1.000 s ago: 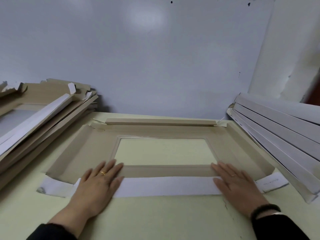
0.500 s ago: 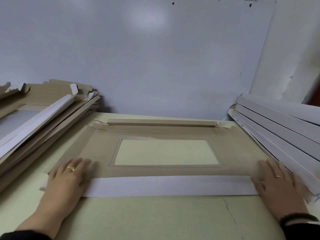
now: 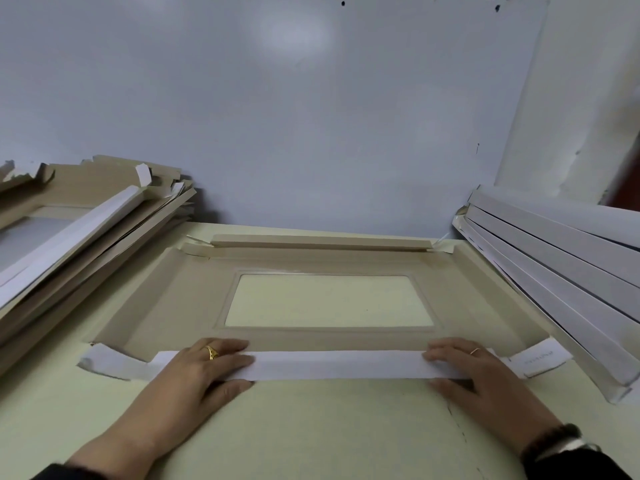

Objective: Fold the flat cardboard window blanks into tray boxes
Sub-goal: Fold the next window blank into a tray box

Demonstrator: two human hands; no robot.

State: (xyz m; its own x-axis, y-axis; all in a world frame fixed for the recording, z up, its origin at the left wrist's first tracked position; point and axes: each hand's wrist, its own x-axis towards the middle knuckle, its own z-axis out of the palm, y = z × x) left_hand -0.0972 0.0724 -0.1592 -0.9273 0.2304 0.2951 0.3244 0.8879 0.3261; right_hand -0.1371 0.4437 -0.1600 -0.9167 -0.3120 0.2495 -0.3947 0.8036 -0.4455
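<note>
A brown cardboard window blank (image 3: pixel 173 306) lies on the pale table (image 3: pixel 329 431), its rectangular window (image 3: pixel 329 299) in the middle. The far flap (image 3: pixel 318 241) is folded over and both side walls slant upward. The near flap (image 3: pixel 339 365) shows its white side along the front edge. My left hand (image 3: pixel 194 375) holds the flap's left part, fingers on top and thumb at its front edge. My right hand (image 3: pixel 485 379) holds the right part in the same way. White corner tabs stick out at the left (image 3: pixel 104 362) and right (image 3: pixel 538 358).
A slanting stack of brown blanks (image 3: pixel 86 230) fills the left side of the table. A stack of white-faced pieces (image 3: pixel 554 265) leans along the right. A white wall stands close behind the blank.
Both hands slid inward from the blank's outer corners to the near flap. The side walls, pressed flat half a second ago, have risen again and the corner tabs show.
</note>
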